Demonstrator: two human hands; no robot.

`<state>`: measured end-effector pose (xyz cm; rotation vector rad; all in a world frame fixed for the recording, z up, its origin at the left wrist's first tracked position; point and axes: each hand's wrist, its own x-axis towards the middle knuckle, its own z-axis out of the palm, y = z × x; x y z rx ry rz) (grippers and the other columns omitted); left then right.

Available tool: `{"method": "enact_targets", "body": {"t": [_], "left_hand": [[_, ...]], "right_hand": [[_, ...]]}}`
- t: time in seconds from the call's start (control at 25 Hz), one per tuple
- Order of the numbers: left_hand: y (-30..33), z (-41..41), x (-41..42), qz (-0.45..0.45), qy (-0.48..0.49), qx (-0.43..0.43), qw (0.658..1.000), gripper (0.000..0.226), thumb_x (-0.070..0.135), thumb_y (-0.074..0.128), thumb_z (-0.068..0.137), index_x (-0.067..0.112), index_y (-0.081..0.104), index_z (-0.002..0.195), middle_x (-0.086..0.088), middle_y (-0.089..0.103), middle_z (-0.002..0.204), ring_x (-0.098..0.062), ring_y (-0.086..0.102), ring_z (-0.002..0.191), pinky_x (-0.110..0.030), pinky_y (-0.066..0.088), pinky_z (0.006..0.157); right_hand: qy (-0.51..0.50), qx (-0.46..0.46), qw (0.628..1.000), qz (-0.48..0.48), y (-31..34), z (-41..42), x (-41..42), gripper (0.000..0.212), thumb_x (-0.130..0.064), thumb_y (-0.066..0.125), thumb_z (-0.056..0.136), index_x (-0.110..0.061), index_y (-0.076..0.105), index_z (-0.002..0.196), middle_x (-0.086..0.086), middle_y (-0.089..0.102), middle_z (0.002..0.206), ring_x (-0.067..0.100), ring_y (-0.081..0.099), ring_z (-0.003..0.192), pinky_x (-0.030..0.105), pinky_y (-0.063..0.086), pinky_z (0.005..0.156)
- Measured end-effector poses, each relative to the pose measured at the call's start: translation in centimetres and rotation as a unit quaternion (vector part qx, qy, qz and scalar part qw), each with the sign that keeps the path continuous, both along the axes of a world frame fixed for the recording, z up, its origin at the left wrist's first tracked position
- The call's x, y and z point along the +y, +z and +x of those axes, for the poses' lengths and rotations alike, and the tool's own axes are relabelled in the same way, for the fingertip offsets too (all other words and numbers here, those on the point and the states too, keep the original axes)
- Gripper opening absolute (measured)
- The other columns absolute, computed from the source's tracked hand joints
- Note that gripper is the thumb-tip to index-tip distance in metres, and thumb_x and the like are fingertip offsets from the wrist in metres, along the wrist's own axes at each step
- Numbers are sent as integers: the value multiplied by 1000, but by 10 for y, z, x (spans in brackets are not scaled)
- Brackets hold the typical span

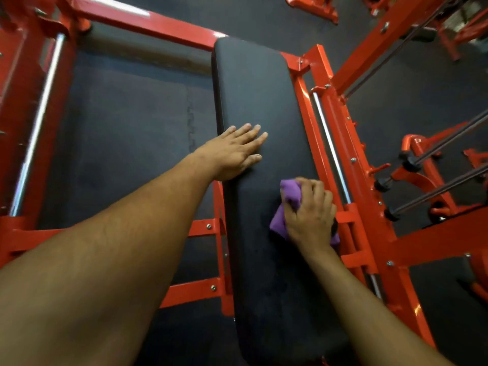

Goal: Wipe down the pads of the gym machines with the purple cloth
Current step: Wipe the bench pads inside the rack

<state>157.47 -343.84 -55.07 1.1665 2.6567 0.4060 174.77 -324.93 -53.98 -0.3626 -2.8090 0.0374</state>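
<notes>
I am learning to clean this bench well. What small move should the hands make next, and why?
Probably slide the right hand with the purple cloth up the black pad: the cloth sits mid-pad at its right edge, and the far half lies ahead. The left hand lies flat there and may need to lift.

I can read no text, label, brand or number anywhere: not on the pad [260, 107], frame [340, 143] or cloth [284, 217].

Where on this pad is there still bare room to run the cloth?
The black pad is bare from above the flat left hand to its far end, and below the right hand bunching the purple cloth. Crowded only between the two hands.
</notes>
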Motion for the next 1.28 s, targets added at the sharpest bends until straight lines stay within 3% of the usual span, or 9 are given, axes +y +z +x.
{"method": "enact_targets", "body": {"t": [0.12,0.28,0.4,0.64,0.8,0.88,0.96,1.12,1.28], "left_hand": [[-16,1,11,0,-1,26,1000,62,49,18,111,25,3,166,-1,-4,174,-24,-10,159,-44,-8,127],[-15,1,7,9,4,30,999,61,48,19,111,25,6,166,-1,-2,174,-24,-9,160,-43,-8,127],[-11,10,11,-6,14,27,1000,62,50,15,110,25,1,166,-1,-7,174,-23,-13,159,-44,-10,127],[-14,12,13,-1,40,41,998,62,48,18,111,23,4,166,-3,-3,174,-25,-11,159,-44,-8,127],[-10,15,11,-2,33,17,999,63,49,18,111,23,3,166,-3,-6,174,-24,-13,159,-43,-9,126],[-6,18,11,-6,27,20,999,64,49,17,111,21,2,166,-4,-6,174,-25,-13,159,-44,-8,127],[-4,29,8,-9,12,31,999,64,49,15,111,19,2,166,-5,-5,174,-24,-11,159,-46,-8,128],[-7,76,0,-8,0,76,997,70,55,1,104,22,5,166,-2,2,174,-21,-3,160,-56,-11,126],[-9,100,3,-8,-11,50,999,69,55,7,103,26,7,166,3,1,174,-19,-6,160,-53,-15,124]], "right_hand": [[-23,-28,999,28,-1,-29,-28,49,-53,49,85,-24,59,124,10,55,123,36,53,100,46,43,77],[234,-90,968,-18,6,36,-53,75,-45,64,57,-28,55,130,10,48,140,33,45,117,41,33,90],[332,-123,935,-30,17,89,-8,74,-37,66,63,-28,56,136,7,46,147,34,48,126,44,34,104],[56,-110,992,-37,10,-1,-31,67,-32,49,65,-22,54,132,15,48,130,36,50,102,43,44,80],[236,-167,957,-20,13,35,-57,83,-28,82,57,-30,49,133,11,41,140,32,44,115,39,34,86],[302,-197,931,-53,25,62,-38,82,-26,82,59,-31,51,134,7,40,145,31,44,124,41,36,97],[262,-174,941,-121,35,85,-12,77,-20,77,61,-30,55,134,4,42,142,30,47,124,40,40,106],[102,-102,973,-178,39,145,40,67,-23,70,68,-16,56,133,9,41,134,28,46,121,19,32,108],[24,-83,992,-94,13,137,23,56,-41,56,76,-16,55,127,15,50,124,37,51,103,51,47,86]]}}
